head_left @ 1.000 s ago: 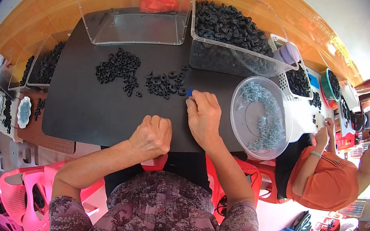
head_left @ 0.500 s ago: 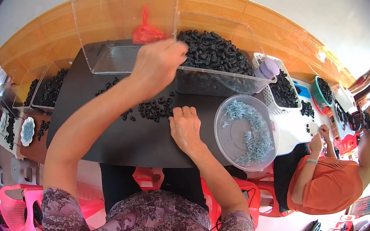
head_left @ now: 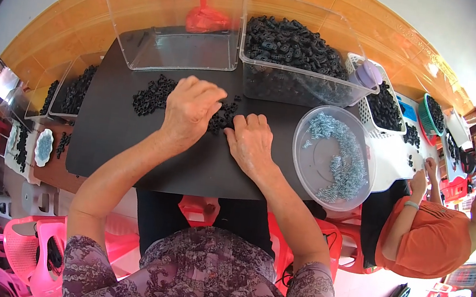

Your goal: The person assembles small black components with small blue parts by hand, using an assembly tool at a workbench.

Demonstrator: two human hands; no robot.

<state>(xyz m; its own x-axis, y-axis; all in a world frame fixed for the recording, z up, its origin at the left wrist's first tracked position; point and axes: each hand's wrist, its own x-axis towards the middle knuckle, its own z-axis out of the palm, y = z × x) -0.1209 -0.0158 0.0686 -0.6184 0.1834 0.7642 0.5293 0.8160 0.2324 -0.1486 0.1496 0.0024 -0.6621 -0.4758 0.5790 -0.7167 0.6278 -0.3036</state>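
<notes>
Small black plastic parts (head_left: 154, 96) lie loose on the dark table, and more of them (head_left: 225, 117) sit between my hands. My left hand (head_left: 191, 107) hovers just over them with its fingers curled together; whatever it pinches is hidden. My right hand (head_left: 252, 141) rests at the right side of these parts, fingers bent down and closed, and I cannot make out what is under the fingertips. To its right stands a round clear tub (head_left: 304, 177) with many small silvery-blue metal springs (head_left: 347, 168).
Behind my hands a clear bin (head_left: 306, 79) is heaped with black parts, beside another clear bin (head_left: 187, 53). A red bag (head_left: 206, 20) shows behind that one. A white basket (head_left: 387, 130) of black parts stands right. A co-worker in orange (head_left: 429, 237) sits at right.
My left hand has come down from in front of the clear bins to the loose black parts. My right hand stays near the parts. The whole view has shifted a little.
</notes>
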